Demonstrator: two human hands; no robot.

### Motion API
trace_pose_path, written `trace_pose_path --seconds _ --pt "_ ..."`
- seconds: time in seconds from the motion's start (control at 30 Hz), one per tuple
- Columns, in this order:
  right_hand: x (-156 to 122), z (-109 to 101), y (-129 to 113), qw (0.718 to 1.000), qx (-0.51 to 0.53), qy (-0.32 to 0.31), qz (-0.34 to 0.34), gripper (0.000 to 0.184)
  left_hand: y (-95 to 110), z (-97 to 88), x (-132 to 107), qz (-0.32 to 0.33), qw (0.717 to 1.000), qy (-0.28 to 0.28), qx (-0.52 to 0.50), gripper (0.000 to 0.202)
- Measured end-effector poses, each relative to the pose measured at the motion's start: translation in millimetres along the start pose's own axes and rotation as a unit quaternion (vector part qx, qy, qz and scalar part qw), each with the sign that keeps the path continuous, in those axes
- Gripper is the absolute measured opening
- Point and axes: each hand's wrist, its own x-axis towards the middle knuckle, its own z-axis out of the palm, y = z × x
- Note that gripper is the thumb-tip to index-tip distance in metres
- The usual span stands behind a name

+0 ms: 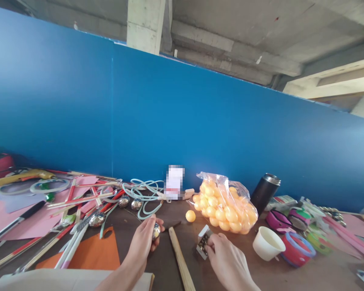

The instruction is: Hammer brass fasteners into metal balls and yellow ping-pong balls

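And the left hand [145, 235] grips the ball [156, 230] while the right hand [226, 254] curls at the box [204, 231], hold unclear, well forward of the back edge of the bench [276, 275]: light pinching should prevent spills!

left grip [144, 236]: bare | left forearm [124, 268]: bare, slim | right grip [226, 251]: bare | right forearm [245, 281]: bare

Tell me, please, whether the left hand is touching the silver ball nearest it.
Touching: the head view shows the left hand curled around the silver ball.
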Motion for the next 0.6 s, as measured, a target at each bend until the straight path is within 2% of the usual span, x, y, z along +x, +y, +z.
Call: trace_pose_path --seconds 0.27,0.6 --pt "0.3 1.3 -4.0 1.0 -0.002 0.007 0.003 0.018 3.9 2.1 -2.3 0.0 1.0 0.005 0.005 0.036" --pt "-0.7 1.9 -1.7 1.0 0.007 0.008 -0.005 0.014 3.3 1.8 -2.0 -0.007 1.0 0.0 0.002 0.035"
